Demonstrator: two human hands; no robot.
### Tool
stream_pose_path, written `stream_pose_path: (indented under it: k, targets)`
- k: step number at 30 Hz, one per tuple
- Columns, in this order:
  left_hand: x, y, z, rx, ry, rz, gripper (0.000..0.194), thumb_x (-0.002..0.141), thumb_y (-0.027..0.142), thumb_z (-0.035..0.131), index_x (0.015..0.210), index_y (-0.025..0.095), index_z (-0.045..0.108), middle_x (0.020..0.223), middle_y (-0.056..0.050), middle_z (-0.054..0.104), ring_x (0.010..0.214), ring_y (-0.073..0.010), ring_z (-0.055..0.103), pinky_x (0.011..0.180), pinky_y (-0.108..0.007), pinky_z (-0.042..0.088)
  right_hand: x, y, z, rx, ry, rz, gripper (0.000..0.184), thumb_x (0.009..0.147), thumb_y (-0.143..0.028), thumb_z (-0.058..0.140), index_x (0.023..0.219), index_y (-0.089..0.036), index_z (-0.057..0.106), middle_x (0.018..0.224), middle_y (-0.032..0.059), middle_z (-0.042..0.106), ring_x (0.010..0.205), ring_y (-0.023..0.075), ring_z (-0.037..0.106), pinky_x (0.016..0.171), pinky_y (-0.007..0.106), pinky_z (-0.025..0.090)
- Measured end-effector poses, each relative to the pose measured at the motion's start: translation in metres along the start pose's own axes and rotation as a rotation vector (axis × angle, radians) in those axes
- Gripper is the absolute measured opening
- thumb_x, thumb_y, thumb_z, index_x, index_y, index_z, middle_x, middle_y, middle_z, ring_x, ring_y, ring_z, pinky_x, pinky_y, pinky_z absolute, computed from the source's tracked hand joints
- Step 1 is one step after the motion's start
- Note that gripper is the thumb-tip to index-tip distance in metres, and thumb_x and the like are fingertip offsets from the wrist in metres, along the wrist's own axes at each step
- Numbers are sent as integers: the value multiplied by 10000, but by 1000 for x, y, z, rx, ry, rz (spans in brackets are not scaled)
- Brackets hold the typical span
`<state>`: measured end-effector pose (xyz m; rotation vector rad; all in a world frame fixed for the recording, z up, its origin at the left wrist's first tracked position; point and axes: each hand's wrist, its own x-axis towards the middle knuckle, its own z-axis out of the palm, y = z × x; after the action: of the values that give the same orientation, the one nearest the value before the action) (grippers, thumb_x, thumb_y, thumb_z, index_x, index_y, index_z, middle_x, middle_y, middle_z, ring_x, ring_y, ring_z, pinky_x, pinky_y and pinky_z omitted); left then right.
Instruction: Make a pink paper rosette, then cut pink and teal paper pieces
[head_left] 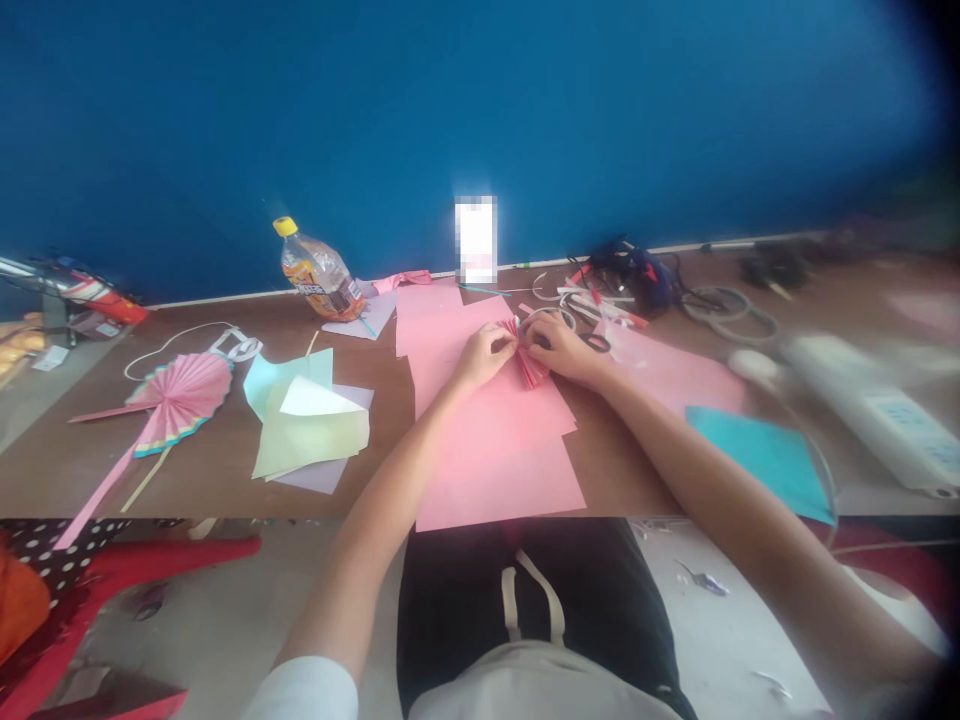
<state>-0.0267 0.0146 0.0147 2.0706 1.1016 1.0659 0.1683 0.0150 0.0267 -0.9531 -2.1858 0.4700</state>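
red pleated paper (533, 371), pinched in the left hand (489, 352), right hand (553, 345) curled against its upper end

Wall (600, 130) behind the bottle (324, 266): uniform blue. Bottle: clear, cap (285, 226) yellow, label (306, 284) chiefly orange. Counter (619, 465) beneath it: brown. Left of the bottle, fan (196, 385): pink, with yellow and blue bands along its edge. Nearer than the bottle, papers (311, 445): pale blue, pale yellow-green, lilac. Right of the bottle, sheets (495, 470): light pink; pleated paper (531, 372): deeper reddish pink. Further right, card (757, 458): turquoise. Lower left of the bottle, cloth (69, 552): black, white-dotted.
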Motion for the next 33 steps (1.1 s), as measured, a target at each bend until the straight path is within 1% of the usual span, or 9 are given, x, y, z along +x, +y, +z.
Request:
stream_pose_path:
  k: [4,7,11,15,19,22,27,33]
  targets:
    - [-1,2,0,10,-2,4,119,868,251,609,848,164,687,901,-54,618,844,-159,589,821,-304,482,0,-1,1,16,-2,8,85,787,-199,518,705,-213,502,1066,89,619,1046,263,521,979,446,349]
    - [-2,3,1,31,7,7,132,838,294,656,842,166,687,906,-59,615,835,-163,590,795,-302,488,1,-2,1,31,2,0,85,786,-202,524,706,-215,497,1055,90,624,1029,261,534,975,448,352]
    - [-3,6,1,63,10,25,115,814,285,685,848,175,695,896,-57,612,812,-162,590,768,-296,490,2,-1,1,44,7,-22,75,777,-178,517,716,-219,502,1029,79,636,1012,256,557,982,451,346]
    - [-3,6,0,67,9,46,79,847,237,645,830,174,689,865,-47,608,791,-157,585,763,-292,484,2,0,2,40,5,-25,91,776,-178,517,705,-224,482,1021,79,641,1006,253,563,979,444,352]
    - [-2,7,-1,89,-13,55,89,877,191,595,823,172,663,890,-47,604,853,-168,584,817,-300,471,2,0,2,27,5,-33,107,796,-179,499,707,-227,463,1017,84,643,1012,259,560,962,440,361]
    - [-2,9,-2,122,-24,43,103,891,184,571,812,172,635,899,-51,596,892,-182,577,840,-312,460,2,0,3,7,-1,-45,115,804,-171,485,712,-230,448,1002,89,646,1012,268,562,951,441,365]
    - [-4,14,-2,159,-19,29,115,902,188,557,795,176,598,904,-50,581,885,-183,563,834,-313,451,3,-1,4,-22,-10,-53,115,784,-155,488,715,-233,439,997,93,647,991,273,569,948,449,362]
    - [-3,14,-1,119,-18,22,122,904,169,546,788,175,582,911,-57,578,892,-188,559,847,-326,451,3,-2,4,-19,8,-44,114,773,-156,486,710,-236,434,977,89,648,987,275,564,938,445,371]
